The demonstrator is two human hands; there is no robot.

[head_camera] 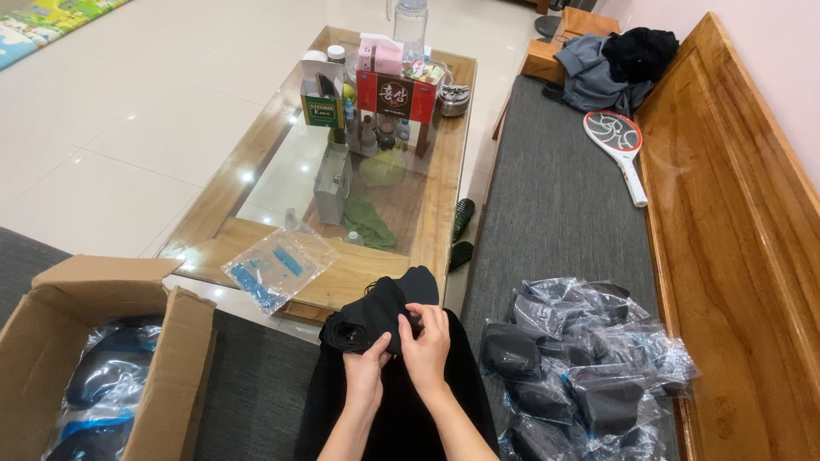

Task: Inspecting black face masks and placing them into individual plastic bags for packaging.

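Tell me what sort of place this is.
Most likely a home living room: a glass-topped wooden coffee table crowded with household items, a wooden bench with grey cushion, and a colourful play mat on the tiled floor.

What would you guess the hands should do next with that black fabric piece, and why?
Probably slip it into a clear bag. Both the left hand and the right hand pinch the bare black fabric piece over the lap, while the pile of bagged black pieces lies on the right and a clear bag waits on the table's edge.
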